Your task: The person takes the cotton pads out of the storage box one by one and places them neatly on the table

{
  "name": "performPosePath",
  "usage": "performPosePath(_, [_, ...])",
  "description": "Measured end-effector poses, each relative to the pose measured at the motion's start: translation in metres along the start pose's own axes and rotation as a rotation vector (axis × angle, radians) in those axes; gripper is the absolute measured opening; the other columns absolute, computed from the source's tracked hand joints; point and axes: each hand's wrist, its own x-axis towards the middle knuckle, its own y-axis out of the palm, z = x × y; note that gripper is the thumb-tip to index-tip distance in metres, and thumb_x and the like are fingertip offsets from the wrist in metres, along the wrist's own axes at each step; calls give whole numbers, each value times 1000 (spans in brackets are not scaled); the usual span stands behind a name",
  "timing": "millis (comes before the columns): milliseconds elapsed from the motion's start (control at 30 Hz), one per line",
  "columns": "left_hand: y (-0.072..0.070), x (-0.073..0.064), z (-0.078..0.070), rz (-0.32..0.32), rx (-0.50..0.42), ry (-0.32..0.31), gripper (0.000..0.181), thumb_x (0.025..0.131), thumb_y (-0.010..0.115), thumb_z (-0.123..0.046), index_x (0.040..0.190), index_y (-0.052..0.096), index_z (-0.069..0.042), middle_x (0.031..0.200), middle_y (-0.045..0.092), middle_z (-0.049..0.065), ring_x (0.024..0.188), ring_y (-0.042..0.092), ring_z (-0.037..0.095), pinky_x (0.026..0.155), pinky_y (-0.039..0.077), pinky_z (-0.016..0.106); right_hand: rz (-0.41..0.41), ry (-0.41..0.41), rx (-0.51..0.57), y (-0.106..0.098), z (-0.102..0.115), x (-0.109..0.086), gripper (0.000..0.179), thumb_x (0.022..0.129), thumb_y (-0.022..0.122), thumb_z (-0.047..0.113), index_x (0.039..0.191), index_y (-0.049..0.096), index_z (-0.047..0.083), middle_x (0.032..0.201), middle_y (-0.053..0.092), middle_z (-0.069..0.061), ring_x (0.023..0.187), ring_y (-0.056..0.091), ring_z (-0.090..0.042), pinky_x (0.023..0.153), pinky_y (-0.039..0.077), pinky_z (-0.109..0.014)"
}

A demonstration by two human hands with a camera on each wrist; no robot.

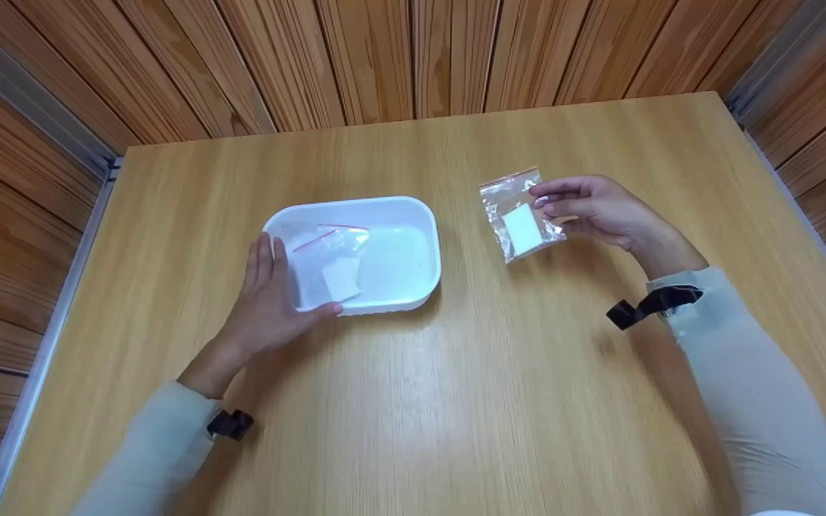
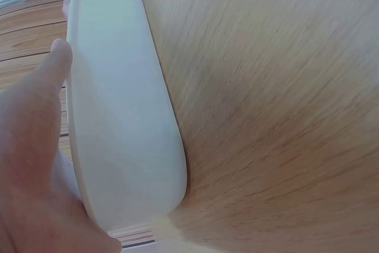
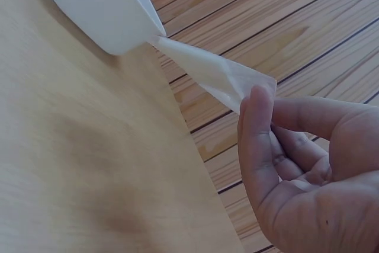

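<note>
Wood-plank walls (image 1: 377, 57) and a pale wood table (image 1: 413, 423) fill the frame. Left of centre sits a white tub (image 1: 402, 258) with red-edged bagged stuff (image 1: 342, 278) inside; the left hand (image 1: 266, 308) just rests on its corner, fingers pretty straight. Right of centre, the right hand (image 1: 606, 213) pinches a clear zip bag (image 1: 523, 229), white piece inside, held clear of the tub.
</note>
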Motion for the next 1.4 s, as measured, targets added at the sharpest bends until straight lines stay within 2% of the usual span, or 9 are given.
performPosePath(167, [0,1,0,1,-10,-3,137,79,67,-76,159,-11,2,166,-23,18,153,-20,37,121,8,62,41,-24,61,-15,-3,-7,29,97,63,-4,123,71,6,115,71,-6,98,70,-15,79,59,-27])
performPosePath(533, [0,0,0,1,6,4,136,79,67,-76,160,-12,1,167,-23,18,153,-20,37,121,8,62,3,10,126,-39,-6,-21,29,98,63,-4,123,72,7,113,72,-7,98,71,-16,83,59,-27])
performPosePath(800, [0,1,-1,-5,17,10,135,79,67,-75,160,-11,1,167,-22,18,153,-19,38,121,7,61,65,-17,228,-54,-9,-28,31,99,56,-10,123,72,4,114,73,-9,98,72,-17,83,59,-27])
performPosePath(1100, [0,0,-2,-16,1,17,135,81,69,-72,158,-9,6,166,-20,22,153,-18,38,123,5,58,31,-30,259,-68,-15,-35,32,99,54,-11,121,72,2,111,75,-10,96,74,-16,82,58,-25])
performPosePath(1400, [0,0,0,-7,8,7,136,80,68,-75,159,-10,4,166,-22,20,153,-20,37,122,5,59,12,-47,269,-82,-17,-42,33,100,51,-11,122,72,2,111,74,-10,98,73,-18,84,58,-27])
